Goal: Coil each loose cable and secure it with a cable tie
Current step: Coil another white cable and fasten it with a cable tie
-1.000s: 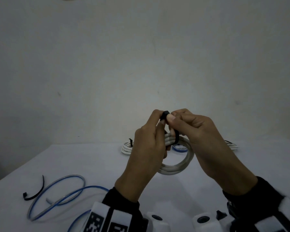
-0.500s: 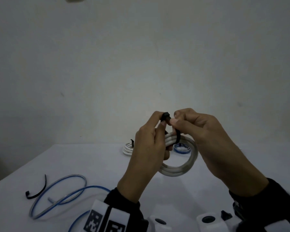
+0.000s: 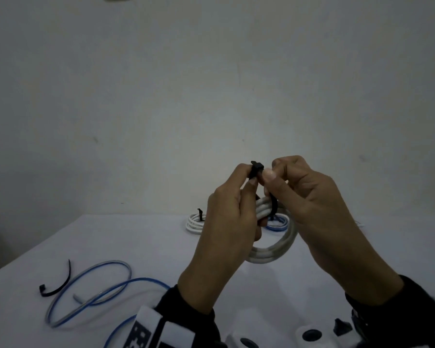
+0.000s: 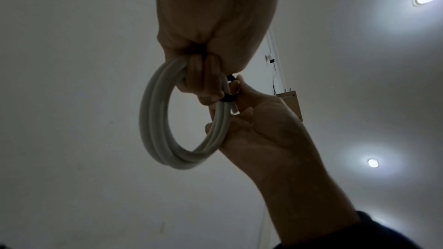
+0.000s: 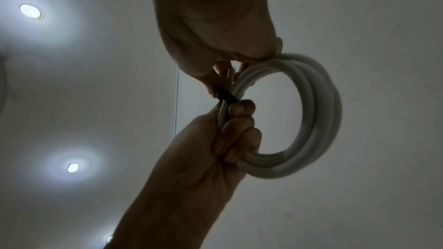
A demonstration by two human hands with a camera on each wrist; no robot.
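I hold a coiled white cable (image 3: 274,249) in the air above the white table (image 3: 136,242). A black cable tie (image 3: 257,169) is looped round its strands. My left hand (image 3: 251,179) pinches the tie's head, and its lower fingers (image 5: 239,130) curl round the coil (image 5: 318,120). My right hand (image 3: 274,172) pinches the tie just right of the head. In the left wrist view the tie's band (image 4: 227,98) crosses the coil (image 4: 153,120) between both hands. The tie's tail is hidden by the fingers.
A loose blue cable (image 3: 98,285) and a loose black cable tie (image 3: 58,285) lie on the table's near left. At the back lie a tied white coil (image 3: 194,222) and a blue coil (image 3: 276,223). A bare wall stands behind the table.
Both hands and the coil have drifted slightly to the right. The right fingertips now sit a little further from the tie's head. The grips are unchanged.
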